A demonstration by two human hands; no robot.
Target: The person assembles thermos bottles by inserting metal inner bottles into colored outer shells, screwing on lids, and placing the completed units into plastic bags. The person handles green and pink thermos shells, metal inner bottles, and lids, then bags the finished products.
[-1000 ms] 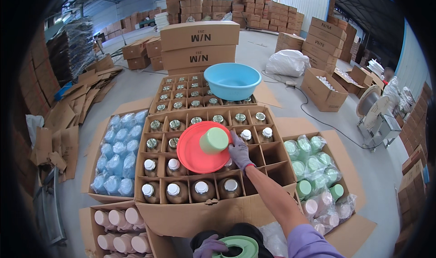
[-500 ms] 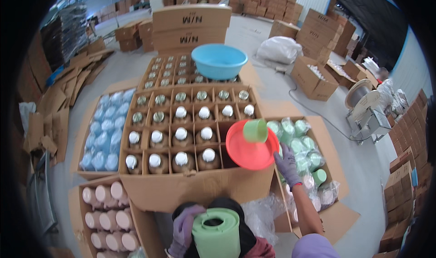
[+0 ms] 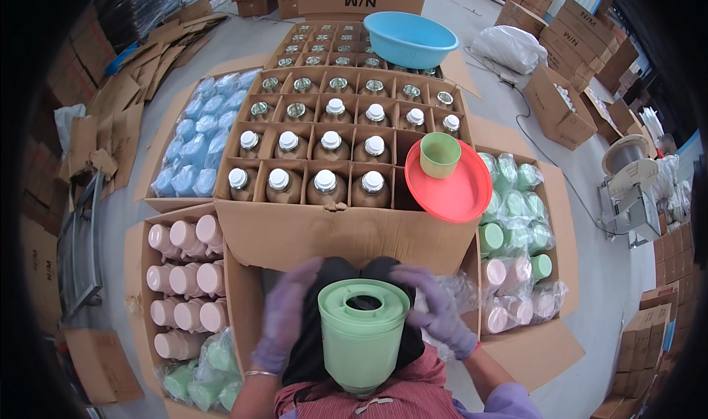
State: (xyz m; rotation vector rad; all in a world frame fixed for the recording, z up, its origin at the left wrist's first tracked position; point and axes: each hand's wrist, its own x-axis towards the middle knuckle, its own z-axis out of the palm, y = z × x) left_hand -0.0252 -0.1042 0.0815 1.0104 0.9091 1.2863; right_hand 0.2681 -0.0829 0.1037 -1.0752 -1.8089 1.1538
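A pale green plastic vessel [image 3: 361, 338] with a ring-shaped top and a dark round opening sits upright in my lap, between both hands. My left hand [image 3: 284, 316], in a purple-grey glove, is beside it, somewhat blurred, fingers stretched out and holding nothing. On the other side my right hand [image 3: 441, 312], gloved alike, has its fingers spread close to the vessel's side; whether a fingertip touches it I cannot tell. A light green cup [image 3: 440, 156] stands in a red basin [image 3: 453, 190], which rests on the right front corner of the bottle carton.
Ahead is a divided carton [image 3: 346, 231] of glass bottles, several with white caps [image 3: 325, 181]. A blue basin [image 3: 410, 39] lies behind. Cartons hold blue wrapped parts [image 3: 195, 150] and pink cups [image 3: 200, 279] at left, green wrapped parts [image 3: 516, 198] at right. A cable [image 3: 546, 147] crosses the floor.
My right hand has come from beside the red basin back to the green vessel. My left hand has left the vessel's side. The green cup, tilted and blurred before, now stands upright. The view has shifted downward.
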